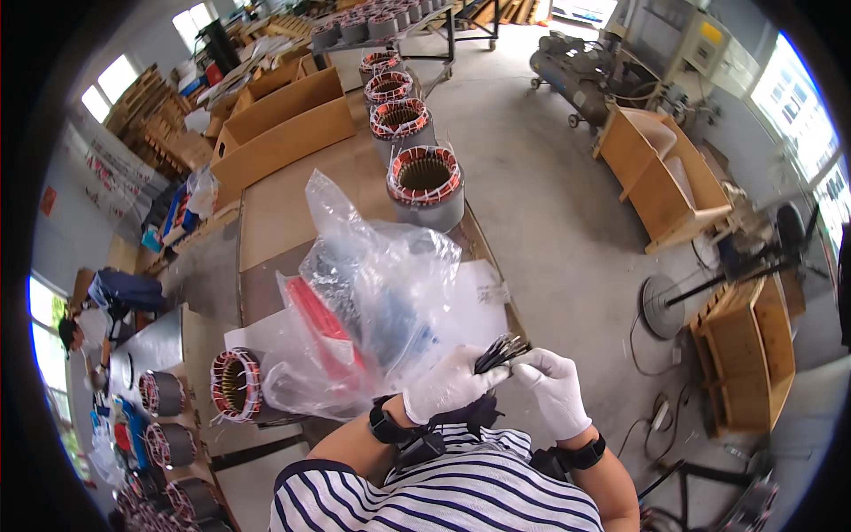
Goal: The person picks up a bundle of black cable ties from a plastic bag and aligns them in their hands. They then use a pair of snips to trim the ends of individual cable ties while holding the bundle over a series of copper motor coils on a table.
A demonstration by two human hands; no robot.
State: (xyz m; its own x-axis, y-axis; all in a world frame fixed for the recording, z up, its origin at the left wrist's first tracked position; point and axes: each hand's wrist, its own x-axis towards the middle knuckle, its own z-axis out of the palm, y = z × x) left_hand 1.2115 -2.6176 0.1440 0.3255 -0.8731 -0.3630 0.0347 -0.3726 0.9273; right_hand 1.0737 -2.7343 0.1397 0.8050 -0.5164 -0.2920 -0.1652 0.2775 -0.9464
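Observation:
In front of my chest, my left hand (450,387), in a white glove, is closed around a bundle of thin black wires with pale tips (499,353). The tips fan out above the thumb. Close against the bundle's right side, my right hand (553,388), also gloved in white, pinches with thumb and fingertips. What lies in that pinch is too small to make out. Just beyond my hands, a heap of clear plastic bags (390,293) covers the near part of the table, with red pieces (324,319) and blue pieces (394,319) showing through.
Motor stators with copper windings (425,182) stand in a row along the table's right edge; another stator (236,385) lies at its left. A long cardboard box (288,129) is at the far left. On the right stand wooden crates (665,173), a pedestal fan (663,306) and an air compressor (572,75).

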